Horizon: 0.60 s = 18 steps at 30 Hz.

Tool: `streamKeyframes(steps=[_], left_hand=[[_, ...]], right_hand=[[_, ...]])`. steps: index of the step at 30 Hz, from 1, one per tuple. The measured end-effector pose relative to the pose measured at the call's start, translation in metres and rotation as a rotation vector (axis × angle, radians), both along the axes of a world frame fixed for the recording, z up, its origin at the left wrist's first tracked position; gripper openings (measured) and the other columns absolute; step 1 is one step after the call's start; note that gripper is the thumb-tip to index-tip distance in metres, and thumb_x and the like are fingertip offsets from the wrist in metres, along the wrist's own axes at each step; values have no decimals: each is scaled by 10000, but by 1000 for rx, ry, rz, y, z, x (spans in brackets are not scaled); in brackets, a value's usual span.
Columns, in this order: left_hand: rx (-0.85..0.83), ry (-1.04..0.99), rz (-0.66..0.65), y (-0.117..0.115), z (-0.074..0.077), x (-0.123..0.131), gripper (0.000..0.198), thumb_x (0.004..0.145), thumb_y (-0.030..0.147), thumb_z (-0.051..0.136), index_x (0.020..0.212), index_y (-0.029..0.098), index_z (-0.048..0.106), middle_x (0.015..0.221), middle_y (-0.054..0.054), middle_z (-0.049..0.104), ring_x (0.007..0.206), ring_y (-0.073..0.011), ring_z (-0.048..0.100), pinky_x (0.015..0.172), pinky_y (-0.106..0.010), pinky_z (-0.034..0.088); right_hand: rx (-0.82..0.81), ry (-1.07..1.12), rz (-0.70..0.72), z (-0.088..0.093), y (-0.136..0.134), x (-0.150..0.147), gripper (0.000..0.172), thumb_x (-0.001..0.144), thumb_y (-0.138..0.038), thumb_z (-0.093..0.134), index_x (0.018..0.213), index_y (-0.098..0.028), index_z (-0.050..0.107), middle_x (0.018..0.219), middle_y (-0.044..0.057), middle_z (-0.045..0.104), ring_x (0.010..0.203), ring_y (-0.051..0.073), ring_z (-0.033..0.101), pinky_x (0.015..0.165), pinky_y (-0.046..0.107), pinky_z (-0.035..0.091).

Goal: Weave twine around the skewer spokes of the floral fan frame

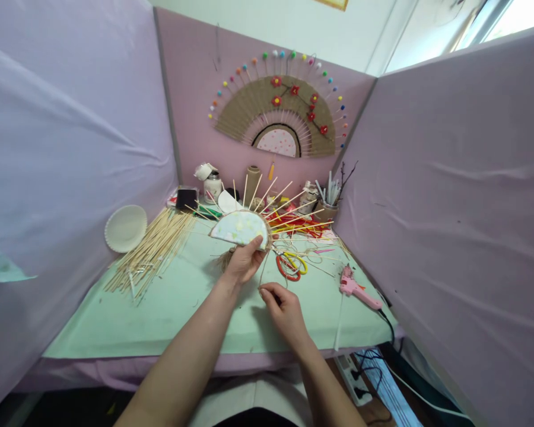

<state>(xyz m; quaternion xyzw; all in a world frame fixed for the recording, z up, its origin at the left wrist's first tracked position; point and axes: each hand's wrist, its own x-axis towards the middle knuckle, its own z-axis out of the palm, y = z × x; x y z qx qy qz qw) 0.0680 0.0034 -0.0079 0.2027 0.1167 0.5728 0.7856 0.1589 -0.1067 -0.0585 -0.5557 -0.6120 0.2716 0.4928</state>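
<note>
My left hand [248,261] grips a half-round fan base [240,227] by its lower right corner, thumb on the front. The base is covered in pale patterned fabric, and thin wooden sticks [279,194] fan out from its curved edge. Twine runs along that edge and hangs from the right corner as a thin strand [263,270]. My right hand [285,308], below and to the right, pinches the lower end of this twine between thumb and fingers. Scissors [289,265] with red and yellow handles lie just beyond it. A bundle of twine [226,259] shows partly behind my left hand.
Loose sticks [155,246] and a white bowl [126,229] are on the left. A pink glue gun [358,289] lies right, its cord running off the edge. Jars, a cardboard roll [251,185] and red and yellow strands stand or lie behind. A large decorated fan [285,112] hangs on the back panel.
</note>
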Motion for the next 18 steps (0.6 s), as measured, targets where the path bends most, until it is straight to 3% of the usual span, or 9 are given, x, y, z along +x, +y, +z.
streamKeyframes(steps=[8, 13, 18], left_hand=[[61, 110, -24, 3, -5, -4, 479, 658, 127, 801, 1092, 220, 620, 806, 30, 697, 702, -133, 663, 633, -255, 524], [73, 126, -39, 6, -7, -6, 562, 564, 236, 878, 1060, 212, 615, 809, 35, 689, 700, -147, 662, 642, -277, 513], [78, 168, -22, 7, -10, -6, 558, 583, 250, 869, 1073, 228, 604, 807, 52, 681, 694, -127, 647, 669, -283, 510]], right_hand=[[28, 16, 23, 5, -5, 0, 232, 888, -333, 526, 814, -169, 672, 683, 20, 616, 627, 140, 524, 598, 235, 406], [52, 25, 27, 9, -8, 2, 222, 890, -321, 531, 827, -162, 674, 700, 21, 631, 633, 134, 531, 601, 229, 406], [68, 20, 30, 13, -12, 2, 214, 890, -314, 539, 828, -163, 677, 700, 21, 633, 636, 134, 538, 601, 228, 405]])
